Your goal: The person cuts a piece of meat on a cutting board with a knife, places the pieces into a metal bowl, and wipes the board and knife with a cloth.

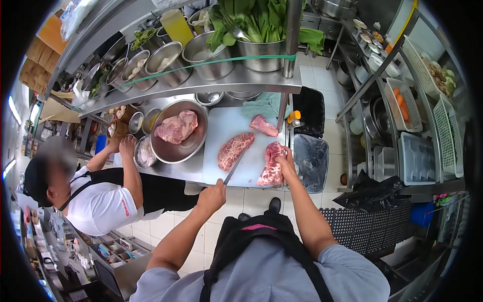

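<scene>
My left hand point(211, 196) is closed around the handle of a knife point(233, 170), whose blade points up and right beside a marbled slab of meat point(235, 151). On the right side of the white cutting board point(214, 121), my right hand point(286, 163) grips the edge of another marbled piece of meat point(271, 165). A smaller meat piece point(264, 126) lies farther back on the board. To the left, a steel bowl point(201, 143) holds a large chunk of meat point(176, 127).
A co-worker point(100, 201) stands at the left, hands near small bowls. Above the board's far side runs a steel shelf point(201, 83) with pots and leafy greens point(256, 20). Black bins point(310, 161) stand right of the board. Racks with baskets point(405, 108) line the right.
</scene>
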`<state>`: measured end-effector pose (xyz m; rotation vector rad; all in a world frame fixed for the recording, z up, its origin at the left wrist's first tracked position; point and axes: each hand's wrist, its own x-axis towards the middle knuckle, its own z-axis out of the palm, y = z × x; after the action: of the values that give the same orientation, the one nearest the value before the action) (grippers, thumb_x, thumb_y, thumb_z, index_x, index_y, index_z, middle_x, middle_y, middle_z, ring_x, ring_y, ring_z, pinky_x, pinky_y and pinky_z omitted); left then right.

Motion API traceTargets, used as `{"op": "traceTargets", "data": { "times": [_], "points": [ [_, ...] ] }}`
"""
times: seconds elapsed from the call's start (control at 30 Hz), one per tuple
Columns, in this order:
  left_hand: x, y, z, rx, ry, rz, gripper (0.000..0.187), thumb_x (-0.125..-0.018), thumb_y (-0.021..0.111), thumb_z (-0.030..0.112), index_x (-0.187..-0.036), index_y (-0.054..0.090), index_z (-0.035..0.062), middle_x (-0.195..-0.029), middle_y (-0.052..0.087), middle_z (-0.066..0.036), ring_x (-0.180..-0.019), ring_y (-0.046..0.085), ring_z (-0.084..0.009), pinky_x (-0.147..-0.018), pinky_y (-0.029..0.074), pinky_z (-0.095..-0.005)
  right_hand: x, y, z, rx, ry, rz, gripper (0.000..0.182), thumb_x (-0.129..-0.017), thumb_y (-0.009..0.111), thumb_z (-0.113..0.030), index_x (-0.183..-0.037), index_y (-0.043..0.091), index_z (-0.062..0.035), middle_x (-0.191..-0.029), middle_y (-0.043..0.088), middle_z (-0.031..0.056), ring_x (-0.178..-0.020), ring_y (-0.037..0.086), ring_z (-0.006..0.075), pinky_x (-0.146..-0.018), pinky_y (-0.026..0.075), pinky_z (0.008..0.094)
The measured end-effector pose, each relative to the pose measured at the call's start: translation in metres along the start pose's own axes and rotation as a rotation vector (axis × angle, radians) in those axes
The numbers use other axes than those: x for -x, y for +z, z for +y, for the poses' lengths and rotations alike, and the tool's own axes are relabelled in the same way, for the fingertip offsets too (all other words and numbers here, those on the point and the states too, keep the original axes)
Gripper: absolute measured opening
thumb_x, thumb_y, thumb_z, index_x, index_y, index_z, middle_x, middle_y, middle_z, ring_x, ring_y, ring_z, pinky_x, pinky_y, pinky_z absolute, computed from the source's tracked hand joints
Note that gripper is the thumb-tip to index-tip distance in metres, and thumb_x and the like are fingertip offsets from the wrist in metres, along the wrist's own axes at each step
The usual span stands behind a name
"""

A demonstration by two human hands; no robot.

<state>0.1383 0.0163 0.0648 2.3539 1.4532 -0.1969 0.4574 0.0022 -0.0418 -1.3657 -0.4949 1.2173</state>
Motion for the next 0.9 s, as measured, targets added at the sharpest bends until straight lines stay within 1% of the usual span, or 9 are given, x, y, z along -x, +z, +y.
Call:
{"op": "traceTargets", "data": {
  "times": [0.1, 0.17, 0.4, 0.47, 0.53, 0.67, 0.73, 0.83, 0.9],
  "points": [
    [-0.024, -0.004, 0.002, 0.057, -0.007, 0.091, 0.026, -0.102, 0.054, 0.026, -0.107, 0.05, 0.0006, -0.072, 0.068, -0.028, -0.071, 0.069, -0.0498, -0.062, 0.055, -0.0604, 0.01, -0.002, -0.003, -0.243, 0.168, -0.071, 0.063, -0.084, 0.061, -0.018, -0.144, 0.043, -0.0137, -0.121, 0.06, 0.0119, -0.102, 0.063, 0.0222, -0.087, 0.055, 0.0378],
    [-0.037, -0.011, -0.011, 0.115, -0.16, 0.264, 0.026, -0.102, 0.052, 0.025, -0.112, 0.049, 0.0012, -0.071, 0.066, -0.03, -0.069, 0.066, -0.0529, -0.064, 0.052, -0.064, 0.008, 0.005, -0.009, -0.308, 0.115, -0.154, 0.06, -0.084, 0.059, -0.018, -0.142, 0.045, -0.0135, -0.119, 0.06, 0.0106, -0.1, 0.064, 0.0223, -0.084, 0.057, 0.0392],
    [-0.134, 0.019, -0.075, 0.092, -0.267, 0.263, 0.033, -0.098, 0.053, 0.023, -0.126, 0.052, 0.0065, -0.117, 0.065, -0.03, -0.098, 0.068, -0.049, -0.082, 0.056, -0.0571, -0.022, 0.066, -0.038, -0.381, 0.085, -0.382, 0.055, -0.085, 0.058, -0.014, -0.139, 0.046, -0.0107, -0.124, 0.059, 0.012, -0.108, 0.064, 0.0249, -0.091, 0.056, 0.0407],
    [-0.139, 0.018, -0.061, -0.088, -0.154, 0.265, 0.033, -0.094, 0.057, 0.023, -0.122, 0.06, 0.0055, -0.116, 0.067, -0.023, -0.105, 0.066, -0.0437, -0.086, 0.056, -0.0529, -0.025, 0.077, -0.04, -0.295, 0.085, -0.323, 0.056, -0.084, 0.06, -0.014, -0.139, 0.045, -0.0102, -0.125, 0.058, 0.0123, -0.111, 0.063, 0.0247, -0.093, 0.055, 0.0409],
    [-0.134, 0.012, -0.037, -0.006, 0.237, 0.518, 0.033, -0.089, 0.064, 0.023, -0.118, 0.066, 0.0071, -0.121, 0.066, -0.019, -0.114, 0.062, -0.0392, -0.091, 0.054, -0.0519, -0.021, 0.079, -0.043, -0.281, 0.091, -0.281, 0.056, -0.085, 0.06, -0.015, -0.139, 0.044, -0.0102, -0.124, 0.058, 0.0124, -0.109, 0.063, 0.0247, -0.092, 0.055, 0.0408],
    [-0.135, 0.051, 0.004, 0.089, 0.109, 0.406, 0.056, -0.083, 0.07, 0.019, -0.137, 0.056, 0.014, -0.127, 0.06, -0.023, -0.118, 0.059, -0.0397, -0.097, 0.05, -0.0528, -0.022, 0.074, -0.017, -0.3, 0.196, -0.135, 0.044, -0.089, 0.059, -0.018, -0.13, 0.05, -0.0089, -0.117, 0.064, 0.0115, -0.102, 0.067, 0.0266, -0.088, 0.058, 0.0432],
    [-0.147, 0.035, 0.005, 0.05, 0.042, 0.445, 0.064, -0.082, 0.071, 0.018, -0.143, 0.051, 0.016, -0.128, 0.058, -0.026, -0.118, 0.059, -0.0404, -0.099, 0.049, -0.0525, -0.022, 0.081, -0.021, -0.29, 0.168, -0.106, 0.042, -0.089, 0.059, -0.019, -0.129, 0.051, -0.009, -0.115, 0.065, 0.0113, -0.1, 0.068, 0.0267, -0.087, 0.059, 0.0436],
    [-0.148, 0.006, 0.006, 0.096, 0.019, 0.214, 0.072, -0.082, 0.07, 0.015, -0.149, 0.043, 0.0177, -0.126, 0.059, -0.028, -0.113, 0.062, -0.0432, -0.096, 0.051, -0.0514, -0.015, 0.085, -0.031, -0.284, 0.153, -0.046, 0.042, -0.09, 0.061, -0.022, -0.129, 0.052, -0.0088, -0.114, 0.066, 0.0111, -0.101, 0.068, 0.0266, -0.088, 0.059, 0.0431],
    [-0.145, -0.019, -0.006, 0.384, 0.003, 0.173, 0.075, -0.082, 0.069, 0.013, -0.151, 0.041, 0.0184, -0.117, 0.062, -0.028, -0.104, 0.066, -0.0463, -0.089, 0.053, -0.0537, -0.021, 0.092, -0.043, -0.315, 0.161, -0.064, 0.042, -0.09, 0.062, -0.024, -0.128, 0.053, -0.0087, -0.114, 0.066, 0.0108, -0.101, 0.068, 0.0268, -0.089, 0.058, 0.0429]
  ]
}}
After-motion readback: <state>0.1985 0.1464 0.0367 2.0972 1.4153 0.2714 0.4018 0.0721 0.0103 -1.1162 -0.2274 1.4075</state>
